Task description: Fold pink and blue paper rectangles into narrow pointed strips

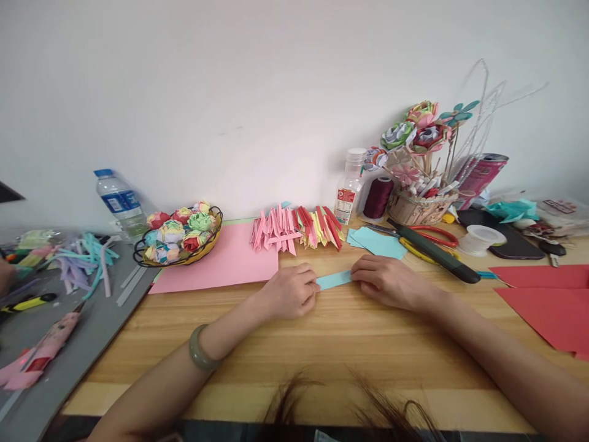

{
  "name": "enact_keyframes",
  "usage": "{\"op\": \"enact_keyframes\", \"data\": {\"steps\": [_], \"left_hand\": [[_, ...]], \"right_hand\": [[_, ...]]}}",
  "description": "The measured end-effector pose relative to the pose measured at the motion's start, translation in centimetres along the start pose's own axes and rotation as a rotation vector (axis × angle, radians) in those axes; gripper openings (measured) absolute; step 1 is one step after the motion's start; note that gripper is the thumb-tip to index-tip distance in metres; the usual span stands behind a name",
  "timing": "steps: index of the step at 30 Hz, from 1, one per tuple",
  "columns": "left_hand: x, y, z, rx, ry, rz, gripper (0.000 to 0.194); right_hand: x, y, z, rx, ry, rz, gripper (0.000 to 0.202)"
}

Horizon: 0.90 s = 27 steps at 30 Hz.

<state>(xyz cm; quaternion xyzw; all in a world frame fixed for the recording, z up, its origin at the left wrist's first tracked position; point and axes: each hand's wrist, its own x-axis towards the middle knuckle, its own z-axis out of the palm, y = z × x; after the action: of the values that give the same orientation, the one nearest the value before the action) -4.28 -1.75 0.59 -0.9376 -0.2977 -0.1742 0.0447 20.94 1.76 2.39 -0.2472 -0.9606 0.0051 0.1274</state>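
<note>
A narrow light-blue paper strip (334, 280) lies low over the wooden table, stretched between my two hands. At its left end, the curled fingers of my left hand (293, 291) grip the paper. My right hand (385, 281) has its fingers bent over the right end, pressed on the strip. Just behind my right hand are more light-blue paper pieces (380, 242). Beyond the strip stand folded pink paper pieces (278, 228), with red and yellow folded pieces (322, 227) beside them.
A basket of paper flowers (181, 236) rests on pink sheets (239, 264). To the right are a box cutter (437, 253), red-handled scissors (432, 234), a thread spool (378, 198), a bottle (348, 187) and red paper (547, 313). Another person's hand (5, 276) shows at far left.
</note>
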Motion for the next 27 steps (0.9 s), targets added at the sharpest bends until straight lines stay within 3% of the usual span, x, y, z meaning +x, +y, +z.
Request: {"op": "enact_keyframes", "data": {"steps": [10,16,21,27], "left_hand": [[1.4,0.4,1.3,-0.151,0.044,-0.197,0.025],[0.7,-0.8,2.2,-0.022,0.007,0.028,0.027],[0.5,-1.2,2.2,0.051,-0.087,0.029,0.03],[0.6,-1.0,1.8,0.08,-0.106,0.036,0.031]], "right_hand": [[0.2,-0.6,0.7,-0.241,-0.055,-0.04,0.029],[0.1,-0.1,0.6,-0.236,-0.057,-0.049,0.031],[0.0,0.0,0.7,-0.285,-0.04,-0.012,0.028],[0.8,-2.0,1.7,-0.349,0.016,-0.073,0.026]]}}
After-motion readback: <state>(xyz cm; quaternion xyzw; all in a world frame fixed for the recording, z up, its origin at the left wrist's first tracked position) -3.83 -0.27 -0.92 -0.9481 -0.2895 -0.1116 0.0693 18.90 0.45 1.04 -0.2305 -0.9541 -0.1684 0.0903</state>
